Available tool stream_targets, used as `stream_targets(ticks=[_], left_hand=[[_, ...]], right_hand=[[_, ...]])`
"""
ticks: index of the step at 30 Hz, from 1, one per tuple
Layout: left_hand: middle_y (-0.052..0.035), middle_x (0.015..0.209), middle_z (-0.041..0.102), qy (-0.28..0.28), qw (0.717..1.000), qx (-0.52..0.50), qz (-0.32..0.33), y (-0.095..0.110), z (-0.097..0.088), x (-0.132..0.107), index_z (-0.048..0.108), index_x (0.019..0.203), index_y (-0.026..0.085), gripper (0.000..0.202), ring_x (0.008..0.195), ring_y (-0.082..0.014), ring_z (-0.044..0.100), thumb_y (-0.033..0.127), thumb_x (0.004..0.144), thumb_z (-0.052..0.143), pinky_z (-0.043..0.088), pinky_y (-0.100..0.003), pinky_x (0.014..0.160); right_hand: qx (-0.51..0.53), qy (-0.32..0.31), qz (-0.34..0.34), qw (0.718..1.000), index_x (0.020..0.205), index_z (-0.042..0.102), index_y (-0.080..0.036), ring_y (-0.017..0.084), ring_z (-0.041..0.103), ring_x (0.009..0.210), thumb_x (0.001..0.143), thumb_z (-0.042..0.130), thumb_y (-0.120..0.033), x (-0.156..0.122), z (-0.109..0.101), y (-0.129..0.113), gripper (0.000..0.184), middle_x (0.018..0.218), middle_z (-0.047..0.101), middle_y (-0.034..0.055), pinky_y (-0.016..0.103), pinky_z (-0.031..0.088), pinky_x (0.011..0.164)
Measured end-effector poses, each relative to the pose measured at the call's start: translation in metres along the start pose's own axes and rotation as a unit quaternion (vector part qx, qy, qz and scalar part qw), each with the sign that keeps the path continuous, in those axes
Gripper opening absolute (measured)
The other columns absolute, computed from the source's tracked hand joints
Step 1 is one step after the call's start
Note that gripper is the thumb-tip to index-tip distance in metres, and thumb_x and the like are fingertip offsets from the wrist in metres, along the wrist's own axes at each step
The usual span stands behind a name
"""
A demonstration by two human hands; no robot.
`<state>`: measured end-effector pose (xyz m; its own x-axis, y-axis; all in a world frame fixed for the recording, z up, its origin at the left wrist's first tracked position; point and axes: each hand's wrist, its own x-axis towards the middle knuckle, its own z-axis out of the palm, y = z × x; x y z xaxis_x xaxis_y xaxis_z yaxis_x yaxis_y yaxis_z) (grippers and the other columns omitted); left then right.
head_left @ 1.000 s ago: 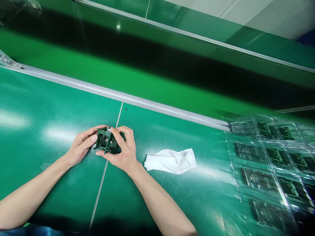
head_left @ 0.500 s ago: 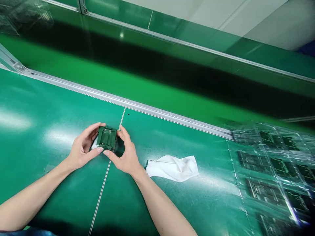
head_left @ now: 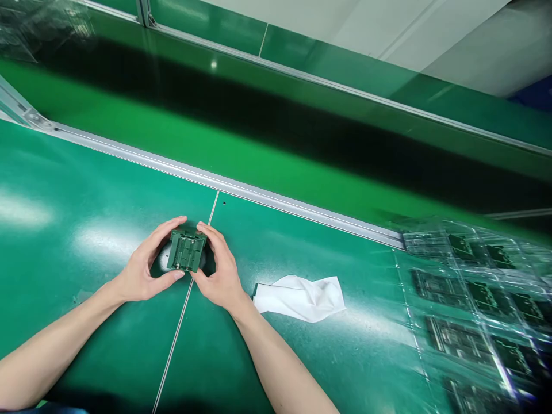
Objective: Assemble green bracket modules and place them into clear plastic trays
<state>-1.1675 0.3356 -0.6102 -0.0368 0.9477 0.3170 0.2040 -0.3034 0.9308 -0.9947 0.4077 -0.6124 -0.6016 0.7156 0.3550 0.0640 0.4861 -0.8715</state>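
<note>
A small green plastic housing (head_left: 188, 251), boxy with slots and small metal contacts inside its recess, is held between both hands above the green table. My left hand (head_left: 144, 271) curves round its left side, fingertips at the far corner and thumb at the near corner. At the opposite side, my right hand (head_left: 221, 277) has its fingers on the far right corner and its thumb by the near edge. The housing's underside is hidden. A crumpled white cloth (head_left: 302, 299) lies right of my right forearm, with a dark straight edge showing at its left end.
Clear plastic trays (head_left: 425, 238) with green and dark parts in their compartments stand along the right side. A metal rail (head_left: 215, 179) borders the table's far edge, with a green belt-like surface (head_left: 241, 155) beyond. Clear plastic packaging (head_left: 43, 29) sits far left.
The housing has tilted between my hands, so its slotted recess faces me at a different angle. The fingers of my right hand have shifted left onto its far corner. The cloth stays put.
</note>
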Motion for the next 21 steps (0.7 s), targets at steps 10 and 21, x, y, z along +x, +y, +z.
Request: stream_targets(ticks=[10, 21], left_hand=[[-0.0135, 0.150, 0.036, 0.005, 0.999, -0.012, 0.036, -0.0019, -0.0008, -0.0001, 0.039, 0.142, 0.023, 0.056, 0.140, -0.0271, 0.034, 0.024, 0.089, 0.059, 0.040, -0.041, 0.110], [-0.0150, 0.132, 0.057, 0.034, 0.999, 0.020, 0.027, -0.0014, -0.0012, 0.0025, 0.056, 0.120, 0.019, 0.031, 0.125, -0.0241, 0.052, 0.021, 0.089, 0.058, 0.049, -0.038, 0.099]], right_hand=[[-0.038, 0.020, -0.077, 0.996, 0.140, 0.033, -0.025, 0.024, 0.044, 0.134, 0.082, 0.054, -0.005, 0.0003, 0.0023, 0.0023, 0.065, 0.139, 0.048, 0.0124, 0.047, 0.043, 0.110], [-0.129, -0.024, -0.185, 0.974, 0.143, 0.029, -0.019, 0.026, 0.039, 0.138, 0.085, 0.042, 0.001, -0.0022, 0.0060, 0.0084, 0.062, 0.136, 0.051, 0.0171, 0.051, 0.048, 0.106]])
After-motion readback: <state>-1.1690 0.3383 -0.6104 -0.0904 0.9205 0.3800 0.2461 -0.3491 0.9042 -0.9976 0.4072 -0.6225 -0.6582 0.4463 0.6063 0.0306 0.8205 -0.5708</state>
